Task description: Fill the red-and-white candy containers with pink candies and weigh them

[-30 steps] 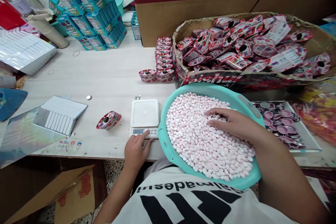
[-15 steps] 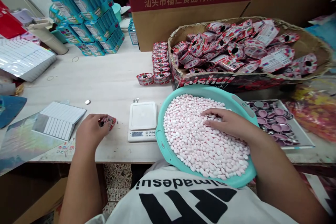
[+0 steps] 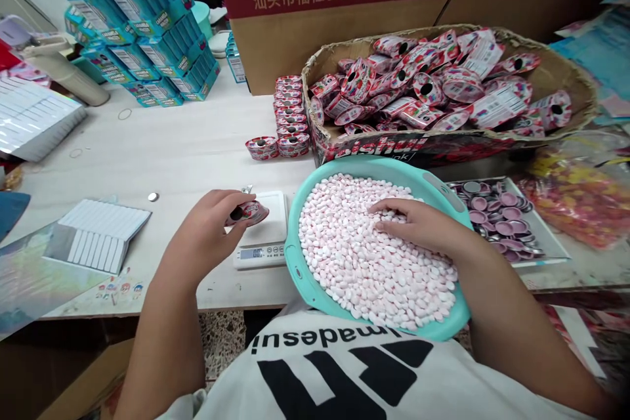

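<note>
My left hand (image 3: pixel 209 233) is closed round a small red printed candy box (image 3: pixel 252 212) with a dark round hole in its end. It holds the box at the white digital scale (image 3: pixel 273 231), over the left part of the weighing plate; contact with the plate cannot be made out. The display is lit. My right hand (image 3: pixel 423 226) lies on pale pink candy tablets (image 3: pixel 344 236) in a turquoise basin (image 3: pixel 308 292). Its thumb and forefinger are apart, and the other fingers are mostly hidden.
Behind the basin, a torn carton (image 3: pixel 374 144) holds many similar candy boxes. Several stand in a row (image 3: pixel 290 119) beside it. Pink-lined round caps (image 3: pixel 506 210) fill a tray at right. Turquoise packs (image 3: pixel 147 33) are stacked at back left. One cap (image 3: pixel 153 197) lies on the table.
My left hand has carried the candy box rightward from the table to the scale, whose display has lit up. My right hand stays among the candies. The whole view has shifted slightly.
</note>
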Demonstrator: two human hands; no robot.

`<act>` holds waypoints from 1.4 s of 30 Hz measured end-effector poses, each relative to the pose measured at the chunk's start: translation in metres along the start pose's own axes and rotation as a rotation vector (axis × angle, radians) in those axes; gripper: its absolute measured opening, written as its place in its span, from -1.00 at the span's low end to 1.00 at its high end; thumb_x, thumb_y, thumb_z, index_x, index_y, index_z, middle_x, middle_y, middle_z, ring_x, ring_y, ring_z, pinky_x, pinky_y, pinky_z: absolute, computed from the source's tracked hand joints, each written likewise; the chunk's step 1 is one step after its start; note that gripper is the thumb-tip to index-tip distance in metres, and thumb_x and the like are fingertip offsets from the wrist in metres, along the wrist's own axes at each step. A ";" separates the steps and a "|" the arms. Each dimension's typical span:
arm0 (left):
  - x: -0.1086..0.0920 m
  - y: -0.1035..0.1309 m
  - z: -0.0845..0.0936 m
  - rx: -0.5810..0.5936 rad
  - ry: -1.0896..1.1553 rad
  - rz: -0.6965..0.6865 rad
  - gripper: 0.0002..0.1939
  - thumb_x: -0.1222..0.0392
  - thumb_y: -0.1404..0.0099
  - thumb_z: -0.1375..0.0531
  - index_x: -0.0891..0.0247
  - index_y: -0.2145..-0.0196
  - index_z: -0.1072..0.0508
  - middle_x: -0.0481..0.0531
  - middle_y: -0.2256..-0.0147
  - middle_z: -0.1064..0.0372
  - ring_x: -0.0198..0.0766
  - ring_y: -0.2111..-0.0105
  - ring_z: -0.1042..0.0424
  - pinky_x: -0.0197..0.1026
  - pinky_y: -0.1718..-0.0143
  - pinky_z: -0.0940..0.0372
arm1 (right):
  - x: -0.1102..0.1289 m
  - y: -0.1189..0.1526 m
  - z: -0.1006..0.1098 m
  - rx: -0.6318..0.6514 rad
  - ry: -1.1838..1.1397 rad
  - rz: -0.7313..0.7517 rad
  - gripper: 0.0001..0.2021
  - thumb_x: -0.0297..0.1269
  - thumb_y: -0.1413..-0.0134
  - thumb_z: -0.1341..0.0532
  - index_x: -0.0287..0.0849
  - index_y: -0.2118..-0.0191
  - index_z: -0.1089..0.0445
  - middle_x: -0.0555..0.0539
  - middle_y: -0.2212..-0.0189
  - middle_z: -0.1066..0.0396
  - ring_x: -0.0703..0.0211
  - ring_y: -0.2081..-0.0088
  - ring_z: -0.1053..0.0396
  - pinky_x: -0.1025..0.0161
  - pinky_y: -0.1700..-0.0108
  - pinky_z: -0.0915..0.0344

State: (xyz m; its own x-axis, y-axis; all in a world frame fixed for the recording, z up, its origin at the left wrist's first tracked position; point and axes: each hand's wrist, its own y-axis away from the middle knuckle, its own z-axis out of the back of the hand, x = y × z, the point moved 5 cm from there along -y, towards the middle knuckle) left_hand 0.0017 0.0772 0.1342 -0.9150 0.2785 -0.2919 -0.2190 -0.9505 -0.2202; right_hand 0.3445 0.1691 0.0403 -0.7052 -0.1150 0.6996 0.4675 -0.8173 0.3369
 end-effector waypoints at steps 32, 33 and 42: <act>0.085 0.073 0.003 -0.902 0.367 0.687 -0.68 0.13 -0.03 -0.44 0.35 0.28 -0.57 0.08 0.33 -0.58 -0.09 0.27 -0.60 0.09 0.01 -0.50 | -0.007 -0.004 -0.002 0.010 0.003 0.000 -0.62 -0.03 -0.02 -0.23 -0.05 0.06 -0.48 -0.08 -0.05 -0.50 -0.14 -0.12 -0.39 -0.03 -0.24 -0.23; 0.084 0.072 0.003 -0.875 0.368 0.699 -0.69 0.12 -0.04 -0.43 0.34 0.28 -0.57 0.06 0.32 -0.58 -0.10 0.26 -0.59 0.09 -0.01 -0.49 | -0.006 -0.004 -0.002 0.010 0.002 0.003 -0.62 -0.03 -0.02 -0.23 -0.05 0.06 -0.48 -0.08 -0.05 -0.50 -0.15 -0.12 -0.39 -0.03 -0.24 -0.23; 0.077 0.061 0.002 -0.719 0.312 0.629 -0.69 0.03 -0.17 -0.37 0.29 0.21 -0.57 0.10 0.26 -0.56 -0.14 0.20 -0.57 0.04 -0.05 -0.45 | -0.004 -0.002 -0.001 0.002 -0.023 0.022 -0.62 -0.05 -0.01 -0.24 -0.05 0.05 -0.49 -0.09 -0.05 -0.50 -0.18 -0.12 -0.40 -0.08 -0.25 -0.23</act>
State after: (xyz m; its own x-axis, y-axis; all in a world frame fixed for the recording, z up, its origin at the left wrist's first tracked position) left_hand -0.0829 0.0400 0.1005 -0.6419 -0.1246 -0.7566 0.6248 -0.6570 -0.4219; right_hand 0.3459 0.1709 0.0363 -0.6826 -0.1200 0.7209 0.4835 -0.8138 0.3223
